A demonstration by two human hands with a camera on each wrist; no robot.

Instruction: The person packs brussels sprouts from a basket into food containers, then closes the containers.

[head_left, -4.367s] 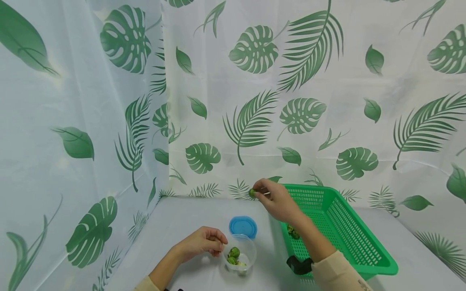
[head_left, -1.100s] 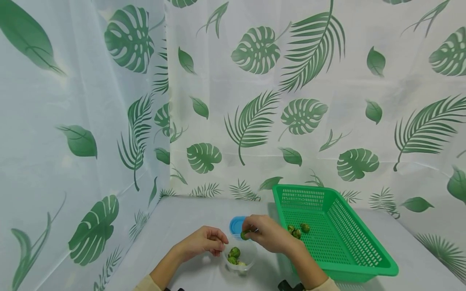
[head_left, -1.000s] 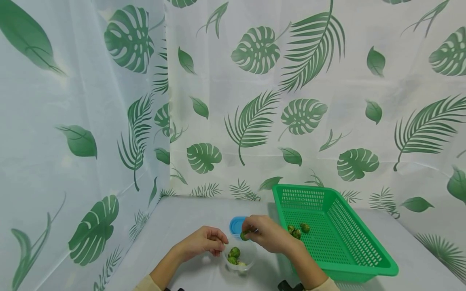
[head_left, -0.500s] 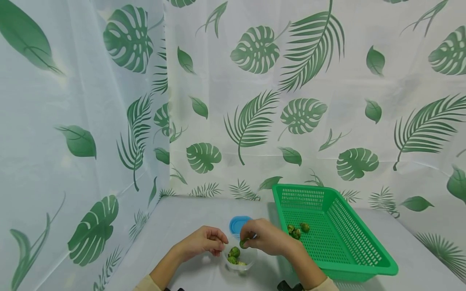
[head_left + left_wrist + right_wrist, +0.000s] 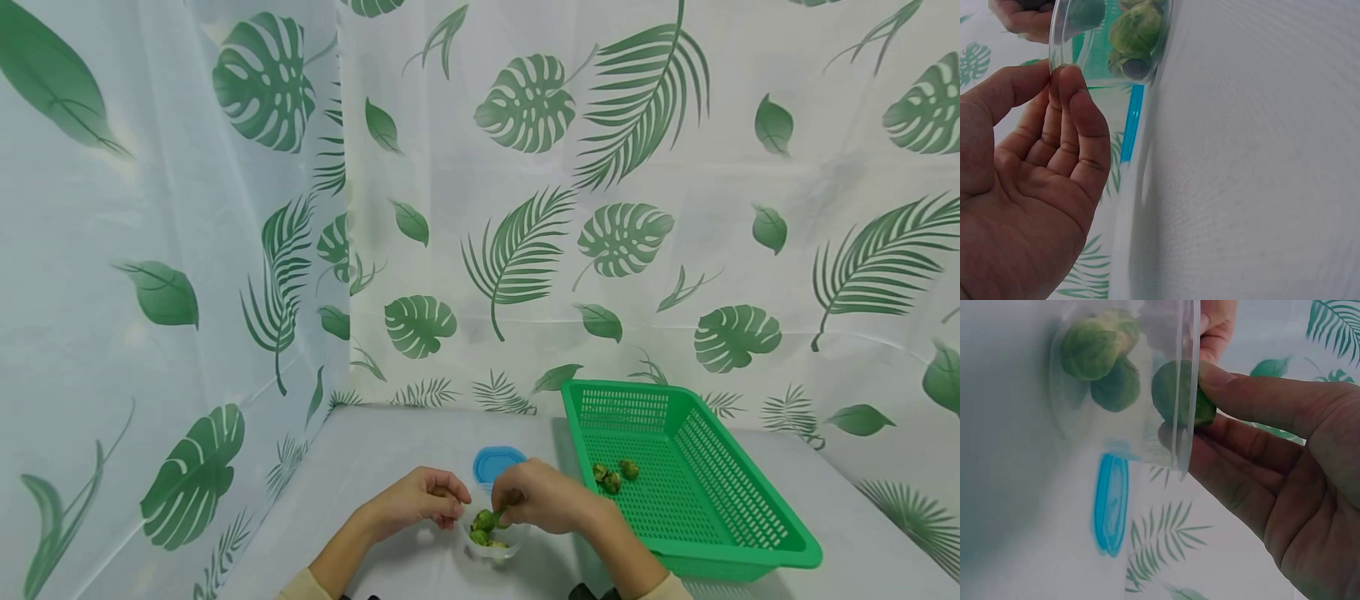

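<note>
Covering walls: a white curtain with printed green leaves hangs behind and at the left side of the work place.
Table: a white table carries all the things.
Basket: a green plastic basket with small holes stands at the right side of the table; three Brussels sprouts in the basket lie near its back left corner.
Right hand: the right hand is above the container and pinches one sprout between thumb and fingers; the fingers are curled around it.
Left hand: the left hand is at the left of the container; its thumb and fingertips grip the rim, fingers curled.
Container: a small clear plastic container stands on the table between the two hands, well left of the basket; its rim is thin and transparent.
Lid: a blue lid lies flat on the table just behind the container.
Held sprout: the held Brussels sprout is right at the mouth of the container, partly inside the rim, the fingers touching it.
Sprouts in the container: two other Brussels sprouts lie at the bottom, touching each other.
</note>
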